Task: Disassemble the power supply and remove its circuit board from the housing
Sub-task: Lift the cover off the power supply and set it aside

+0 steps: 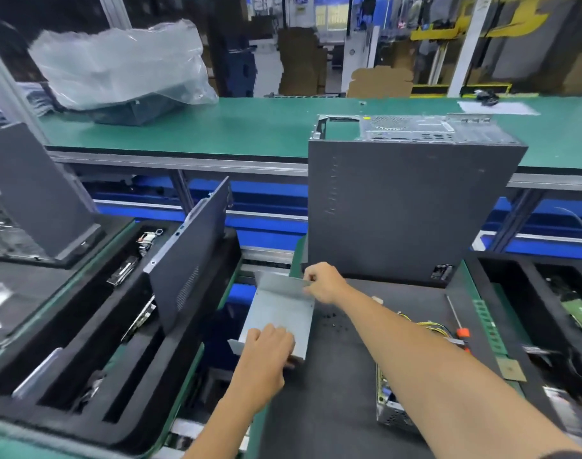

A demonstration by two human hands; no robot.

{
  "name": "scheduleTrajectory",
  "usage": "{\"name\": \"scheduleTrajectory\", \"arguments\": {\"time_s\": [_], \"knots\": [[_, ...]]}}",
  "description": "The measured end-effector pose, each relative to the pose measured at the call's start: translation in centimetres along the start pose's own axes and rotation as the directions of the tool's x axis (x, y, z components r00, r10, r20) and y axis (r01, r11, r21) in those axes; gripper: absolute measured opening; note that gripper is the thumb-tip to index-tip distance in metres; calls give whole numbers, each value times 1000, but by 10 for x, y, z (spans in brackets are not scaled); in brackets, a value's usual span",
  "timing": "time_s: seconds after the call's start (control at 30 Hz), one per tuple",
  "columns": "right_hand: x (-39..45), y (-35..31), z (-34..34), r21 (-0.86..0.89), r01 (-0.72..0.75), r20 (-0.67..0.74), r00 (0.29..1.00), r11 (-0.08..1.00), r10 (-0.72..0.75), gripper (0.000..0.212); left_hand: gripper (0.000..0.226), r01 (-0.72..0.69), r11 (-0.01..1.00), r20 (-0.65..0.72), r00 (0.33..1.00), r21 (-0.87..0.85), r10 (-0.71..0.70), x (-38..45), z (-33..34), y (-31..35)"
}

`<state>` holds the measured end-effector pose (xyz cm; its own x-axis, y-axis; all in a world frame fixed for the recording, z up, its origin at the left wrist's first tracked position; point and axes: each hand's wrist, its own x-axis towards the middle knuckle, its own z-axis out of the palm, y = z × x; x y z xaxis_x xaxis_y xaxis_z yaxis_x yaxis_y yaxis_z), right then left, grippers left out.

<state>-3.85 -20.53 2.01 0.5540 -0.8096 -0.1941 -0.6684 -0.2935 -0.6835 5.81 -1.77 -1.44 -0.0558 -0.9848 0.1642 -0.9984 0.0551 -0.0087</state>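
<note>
On the far left we see a dark foam tray [84, 385] with slots holding parts, and a black side panel [190, 256] leaning upright in it. Just right of the tray, over the gap at the bench's [332, 409] edge, we hold a bare metal cover [279, 313], a bent grey sheet with its flanges turned up. Our left hand [266, 351] grips its near edge, fingers curled over the metal. Our right hand [322, 281] pinches the far flange, thumb and fingers closed on the sheet. Behind it stands a black computer case [409, 210] on the dark mat.

Further right, partly hidden under our right forearm, lies the power supply [390, 415]: a perforated metal box with what looks like its board showing at the open top and yellow wires [425, 326] running out. A screwdriver [458, 323] with an orange grip lies just beyond the wires.

We judge that the cover is off and is being put aside toward the tray side, so the board is not yet out of the housing. The next move calls for letting the sheet go somewhere clear, then going back to the open box, checking for any screws holding the board and lifting it without snagging the wires.
</note>
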Motion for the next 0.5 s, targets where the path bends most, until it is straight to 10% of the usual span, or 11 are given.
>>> {"name": "scheduleTrajectory", "arguments": {"time_s": [0.5], "knots": [[32,36,23,-104,69,-12,997,992,-70,36,45,40,995,-11,999,-97,-41,25,41,12]]}}
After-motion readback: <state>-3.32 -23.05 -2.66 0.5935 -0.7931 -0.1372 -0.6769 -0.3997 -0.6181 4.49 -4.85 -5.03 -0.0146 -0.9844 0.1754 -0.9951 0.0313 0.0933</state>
